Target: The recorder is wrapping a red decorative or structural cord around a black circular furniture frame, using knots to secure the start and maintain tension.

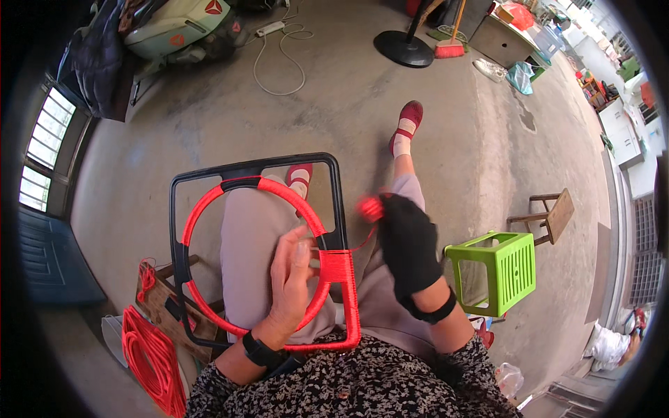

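A black square frame (pixel 255 161) with a round inner ring lies across my lap, its ring and lower right side largely wrapped in red cord (pixel 337 267). My left hand (pixel 289 275) is inside the ring, fingers stretched out and slightly apart beside the wrapped joint. Whether its fingertips touch the frame is hard to tell. To the right of the frame, my right hand (pixel 406 244), in a black glove, is closed on a small bundle of red cord (pixel 369 208). A thin strand runs from the bundle to the wrapped joint.
Coiled red cord (pixel 150 362) hangs at my lower left beside a wooden stool (pixel 155 299). A green plastic stool (pixel 512 273) and a small wooden stool (pixel 559 216) stand at right. Ahead are a scooter (pixel 174 31), a white cable (pixel 261 66), a round black base (pixel 404 50) and a broom (pixel 449 49).
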Motion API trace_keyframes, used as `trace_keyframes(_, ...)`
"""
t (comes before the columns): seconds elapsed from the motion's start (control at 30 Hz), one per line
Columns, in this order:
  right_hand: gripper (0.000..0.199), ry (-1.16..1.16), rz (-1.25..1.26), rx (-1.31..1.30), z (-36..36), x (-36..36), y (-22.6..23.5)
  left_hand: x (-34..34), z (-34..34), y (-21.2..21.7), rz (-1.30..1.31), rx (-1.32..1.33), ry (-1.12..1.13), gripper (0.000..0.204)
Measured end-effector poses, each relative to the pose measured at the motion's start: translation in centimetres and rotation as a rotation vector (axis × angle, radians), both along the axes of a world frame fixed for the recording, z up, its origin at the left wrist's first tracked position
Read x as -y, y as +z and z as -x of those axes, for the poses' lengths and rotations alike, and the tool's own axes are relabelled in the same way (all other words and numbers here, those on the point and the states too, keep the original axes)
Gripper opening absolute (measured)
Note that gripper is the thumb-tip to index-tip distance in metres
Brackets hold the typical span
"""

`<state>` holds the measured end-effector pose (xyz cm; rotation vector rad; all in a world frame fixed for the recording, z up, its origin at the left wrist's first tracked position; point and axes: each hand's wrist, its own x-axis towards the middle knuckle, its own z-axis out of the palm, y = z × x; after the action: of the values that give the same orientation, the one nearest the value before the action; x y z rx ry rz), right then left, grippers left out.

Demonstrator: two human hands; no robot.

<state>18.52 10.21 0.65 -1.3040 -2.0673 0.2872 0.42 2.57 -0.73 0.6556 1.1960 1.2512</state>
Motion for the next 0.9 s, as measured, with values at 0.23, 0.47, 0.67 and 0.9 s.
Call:
trace_keyframes(0.23,0.034,0.287,0.009,-0.028,3.0,2.7,3.4,0.2,1.1,-1.7,-0.146,-0.073,0.060,0.028)
trace_keyframes(0.47,0.040,0.356,0.387,-0.276,3.1,3.4,0.1,-0.1,0.4,-1.1,-0.094,-0.135,0.055,0.020)
trace_keyframes(0.67,0.018,0.022,0.916,-0.990,1.3,3.1,-0.6,0.2,1.0,-1.4,-0.010,-0.148,0.027,0.021)
trace_keyframes(0.9,0.024,0.225,1.146,-0.785,0.2,2.0,-1.9,0.2,1.0,-3.5,-0.002,-0.132,-0.035,0.021)
